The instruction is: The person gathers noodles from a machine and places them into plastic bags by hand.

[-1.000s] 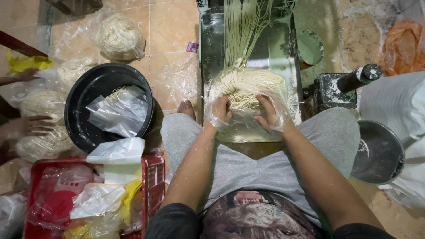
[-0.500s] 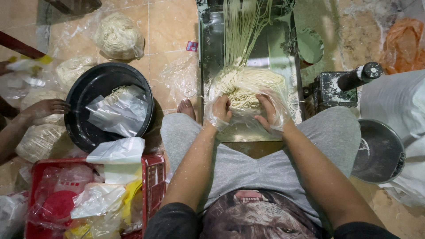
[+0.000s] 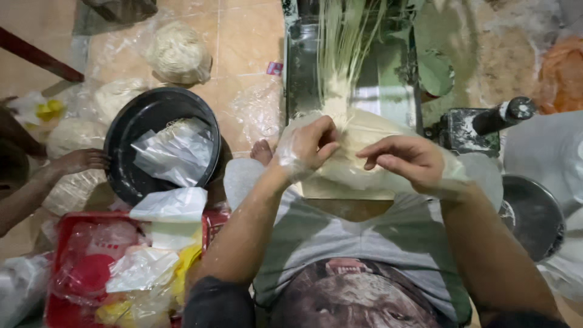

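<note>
At the near end of the metal noodle machine, both hands gather a pale noodle bundle.
Left hand curls its fingers, pinching the strands; right hand lies half-spread on them, just beside. Left of them sits a black basin, nearer a red crate; another person's hand rests far left.

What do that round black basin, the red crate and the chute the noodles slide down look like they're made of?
The black basin looks like plastic or coated metal; its smooth, dull sheen leaves that open. The red crate seems to be moulded plastic, judging by its bright colour and thin rim. The noodle chute looks like bare sheet metal, grey and reflective, dusted with flour.
</note>
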